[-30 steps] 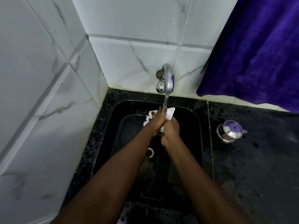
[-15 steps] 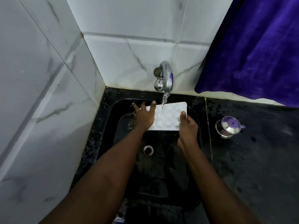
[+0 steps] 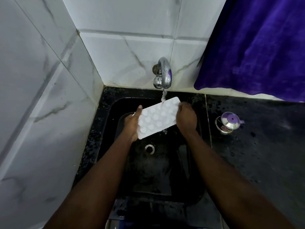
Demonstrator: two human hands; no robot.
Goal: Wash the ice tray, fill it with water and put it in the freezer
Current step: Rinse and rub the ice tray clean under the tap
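1. Over the black sink (image 3: 165, 176), the left hand (image 3: 132, 124) and right hand (image 3: 186, 119) each grip one end of the white ice tray (image 3: 158, 119).
2. Level a moment ago, the tray now tilts under the running tap (image 3: 163, 75), and water spills off its lower edge. It looks like rinsing, not yet filling.

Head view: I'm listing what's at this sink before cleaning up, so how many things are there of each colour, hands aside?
White: 1, the ice tray
Purple: 1, the hanging cloth
Silver metal: 2, the tap and the small lidded pot
Black: 1, the sink
Total: 5
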